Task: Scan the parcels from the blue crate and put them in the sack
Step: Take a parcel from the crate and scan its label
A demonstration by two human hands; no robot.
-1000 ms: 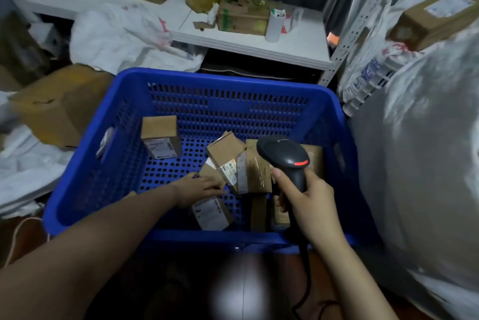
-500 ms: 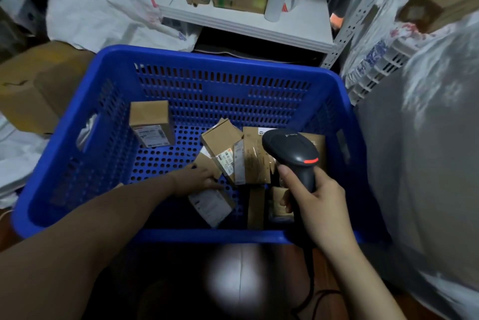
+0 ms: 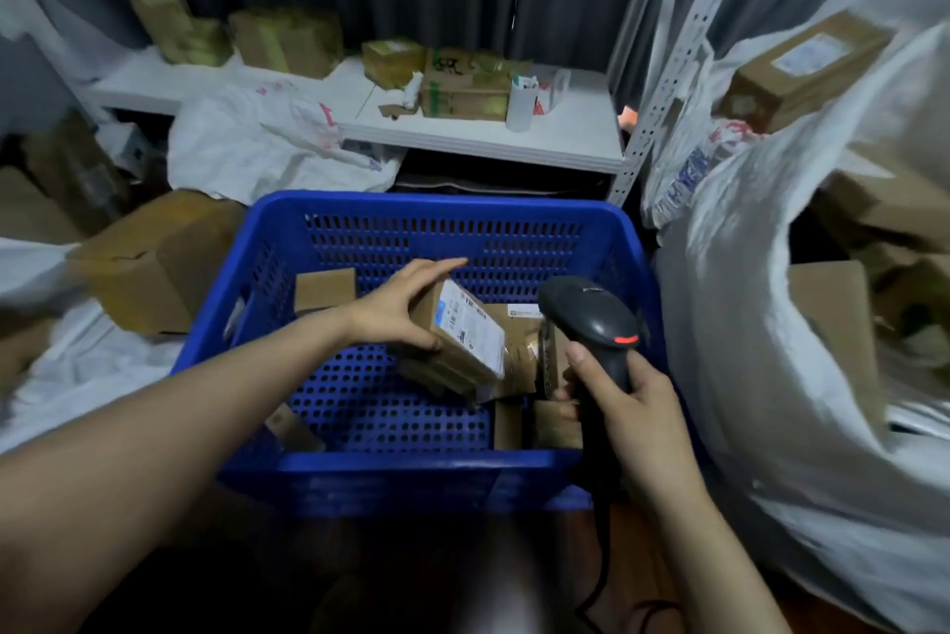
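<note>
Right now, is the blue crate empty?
No, the left hand grips one parcel and more boxes lie in the blue crate.

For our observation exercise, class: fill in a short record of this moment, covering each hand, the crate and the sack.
Left hand: grips a labelled parcel, tilted, label up, over the blue crate
Right hand: holds the black scanner, red light on, beside that parcel
Blue crate: other cardboard parcels lie inside
Sack: white, open, right of the crate, boxes inside
</note>
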